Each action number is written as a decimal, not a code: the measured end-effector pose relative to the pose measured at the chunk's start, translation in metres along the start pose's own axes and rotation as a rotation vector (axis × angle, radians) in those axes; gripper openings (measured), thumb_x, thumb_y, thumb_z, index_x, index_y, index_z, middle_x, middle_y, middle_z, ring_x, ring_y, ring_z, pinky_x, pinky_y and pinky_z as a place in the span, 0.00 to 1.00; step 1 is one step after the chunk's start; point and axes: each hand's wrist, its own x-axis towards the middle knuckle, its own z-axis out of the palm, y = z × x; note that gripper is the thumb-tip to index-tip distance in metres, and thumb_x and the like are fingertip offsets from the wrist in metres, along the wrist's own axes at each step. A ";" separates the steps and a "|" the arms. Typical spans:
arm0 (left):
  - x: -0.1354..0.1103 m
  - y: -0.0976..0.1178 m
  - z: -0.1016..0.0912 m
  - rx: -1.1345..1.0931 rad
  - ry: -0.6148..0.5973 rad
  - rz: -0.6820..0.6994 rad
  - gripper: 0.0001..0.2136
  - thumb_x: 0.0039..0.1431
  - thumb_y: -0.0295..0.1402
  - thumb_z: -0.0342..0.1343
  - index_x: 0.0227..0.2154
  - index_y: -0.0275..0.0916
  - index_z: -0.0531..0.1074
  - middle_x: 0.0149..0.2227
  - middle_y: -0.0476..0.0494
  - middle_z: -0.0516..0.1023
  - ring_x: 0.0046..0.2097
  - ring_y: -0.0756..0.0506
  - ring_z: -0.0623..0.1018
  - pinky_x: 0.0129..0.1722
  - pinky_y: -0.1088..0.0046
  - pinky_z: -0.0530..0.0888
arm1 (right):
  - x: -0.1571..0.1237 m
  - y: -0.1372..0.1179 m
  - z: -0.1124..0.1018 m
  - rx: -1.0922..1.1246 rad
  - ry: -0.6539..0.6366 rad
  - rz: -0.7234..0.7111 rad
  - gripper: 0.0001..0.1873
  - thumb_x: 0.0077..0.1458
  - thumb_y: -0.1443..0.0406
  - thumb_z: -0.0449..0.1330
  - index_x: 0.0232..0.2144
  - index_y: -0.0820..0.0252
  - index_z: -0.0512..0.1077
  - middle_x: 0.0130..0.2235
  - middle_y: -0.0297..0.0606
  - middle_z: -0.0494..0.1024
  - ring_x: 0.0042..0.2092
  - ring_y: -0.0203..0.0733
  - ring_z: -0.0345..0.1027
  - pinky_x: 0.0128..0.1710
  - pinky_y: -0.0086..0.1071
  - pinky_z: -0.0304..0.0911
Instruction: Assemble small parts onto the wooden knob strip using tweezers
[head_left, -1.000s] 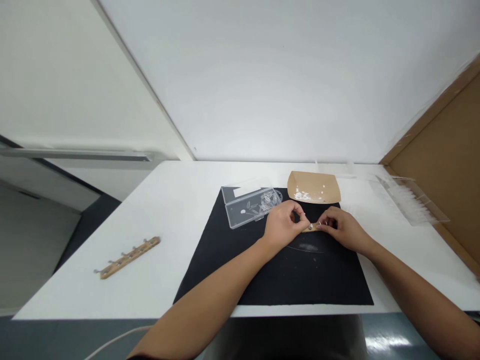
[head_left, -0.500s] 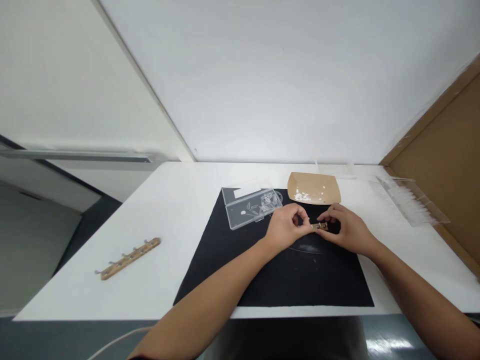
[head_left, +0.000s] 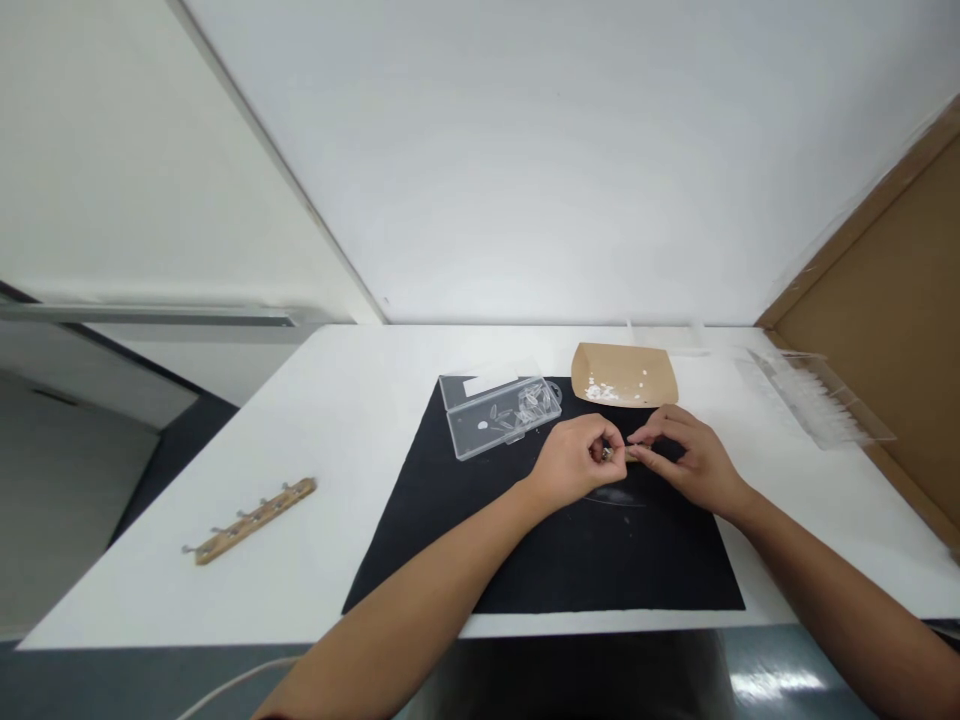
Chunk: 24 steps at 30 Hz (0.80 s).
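Observation:
Over the black mat (head_left: 600, 560), my left hand (head_left: 574, 462) and my right hand (head_left: 690, 458) meet on a small wooden strip (head_left: 631, 456). Both hands are closed in a pinch, one at each end of it. Fingers cover most of the strip, and a small metal piece (head_left: 607, 454) shows within the curl of my left hand. Just beyond my left hand lies an open clear plastic case (head_left: 487, 436) with small transparent pieces inside. A brown paper tray (head_left: 634, 372) holding white bits sits behind my right hand.
A wooden strip with several metal hooks (head_left: 255, 518) lies on the white table (head_left: 337, 420) at the left. A clear box (head_left: 821, 400) with rows of translucent pieces stands on the right, near a brown board (head_left: 892, 270). A white wall (head_left: 562, 180) rises behind the table.
My right fingers have moved left along the wooden strip, covering the metal pieces that showed before. My left fingers have curled closer round its end. The view has shifted slightly.

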 end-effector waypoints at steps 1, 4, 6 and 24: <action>0.000 0.000 0.000 -0.001 -0.004 0.001 0.02 0.51 0.25 0.61 0.28 0.38 0.77 0.23 0.55 0.70 0.23 0.54 0.68 0.27 0.78 0.66 | 0.000 0.000 0.001 0.002 -0.005 0.008 0.05 0.65 0.58 0.66 0.41 0.50 0.80 0.37 0.37 0.77 0.40 0.44 0.73 0.42 0.41 0.70; 0.000 -0.002 -0.001 -0.004 -0.008 -0.001 0.02 0.52 0.26 0.62 0.29 0.38 0.77 0.22 0.55 0.70 0.23 0.54 0.68 0.27 0.78 0.66 | -0.001 0.000 0.003 0.016 -0.022 0.032 0.05 0.66 0.58 0.66 0.39 0.50 0.80 0.37 0.37 0.77 0.40 0.43 0.72 0.41 0.41 0.69; 0.000 -0.003 -0.001 -0.012 -0.017 -0.004 0.02 0.52 0.26 0.62 0.29 0.38 0.77 0.23 0.55 0.71 0.24 0.54 0.69 0.27 0.78 0.66 | -0.001 0.000 0.003 0.022 -0.028 0.042 0.06 0.67 0.58 0.65 0.38 0.50 0.80 0.37 0.37 0.77 0.39 0.43 0.72 0.41 0.41 0.69; 0.001 -0.009 -0.004 0.310 -0.004 0.193 0.05 0.63 0.34 0.60 0.38 0.39 0.75 0.38 0.41 0.81 0.46 0.40 0.77 0.50 0.62 0.76 | 0.009 0.022 -0.007 -0.400 0.306 0.104 0.08 0.67 0.58 0.61 0.35 0.52 0.75 0.34 0.38 0.77 0.37 0.48 0.69 0.43 0.45 0.66</action>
